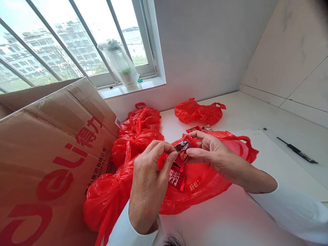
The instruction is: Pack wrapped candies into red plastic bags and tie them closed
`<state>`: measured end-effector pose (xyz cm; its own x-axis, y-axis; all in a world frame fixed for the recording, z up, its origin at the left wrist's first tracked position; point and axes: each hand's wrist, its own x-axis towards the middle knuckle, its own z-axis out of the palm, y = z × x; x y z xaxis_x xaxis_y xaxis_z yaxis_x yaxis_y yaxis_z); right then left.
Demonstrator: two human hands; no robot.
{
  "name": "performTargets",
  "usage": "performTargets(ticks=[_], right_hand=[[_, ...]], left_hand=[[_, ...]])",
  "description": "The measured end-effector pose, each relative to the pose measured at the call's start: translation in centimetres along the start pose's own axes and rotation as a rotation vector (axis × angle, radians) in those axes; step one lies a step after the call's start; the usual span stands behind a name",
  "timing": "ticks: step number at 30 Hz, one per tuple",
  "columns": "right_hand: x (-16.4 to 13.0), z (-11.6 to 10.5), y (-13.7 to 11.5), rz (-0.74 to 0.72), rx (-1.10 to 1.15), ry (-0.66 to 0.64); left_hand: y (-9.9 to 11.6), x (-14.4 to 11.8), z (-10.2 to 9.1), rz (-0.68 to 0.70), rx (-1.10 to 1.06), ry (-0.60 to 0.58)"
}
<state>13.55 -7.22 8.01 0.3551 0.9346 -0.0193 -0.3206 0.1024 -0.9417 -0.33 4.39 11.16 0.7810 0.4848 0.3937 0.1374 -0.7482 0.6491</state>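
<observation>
The cardboard box [51,157] carries large red "deli" lettering with Chinese characters and a small line ending "GROUP CO., LTD"; the print on the small sachets cannot be read. Just right of the box, above the open red bag [205,184] on the white table [256,109], the left hand [148,181] and the right hand [215,155] both pinch one dark red sachet [182,147] between their fingertips, with more sachets [177,178] lying in the bag just below it

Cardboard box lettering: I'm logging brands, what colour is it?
Red, on the brown cardboard box; head view shows it.
</observation>
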Motion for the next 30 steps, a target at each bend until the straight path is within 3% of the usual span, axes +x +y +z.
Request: performTargets(ticks=[8,16,23,27,30], right_hand=[[0.1,0.4,-0.4,-0.001,0.001,0.000],[0.0,0.4,0.8,0.084,-0.074,0.044],[0.1,-0.3,2.5,0.101,-0.205,0.052],[0.3,-1.0,4.1,0.099,-0.240,0.006],[0.5,-1.1,4.9,0.072,-0.254,0.079]], left_hand=[[0.0,0.1,0.1,-0.009,0.002,-0.012],[-0.2,-0.8,1.2,0.278,0.187,0.012],[-1.1,-1.4,1.3,0.210,0.188,0.044],[-1.2,-2.1,2.8,0.202,0.327,0.115],[-1.1,-2.5,4.3,0.261,0.552,0.229]])
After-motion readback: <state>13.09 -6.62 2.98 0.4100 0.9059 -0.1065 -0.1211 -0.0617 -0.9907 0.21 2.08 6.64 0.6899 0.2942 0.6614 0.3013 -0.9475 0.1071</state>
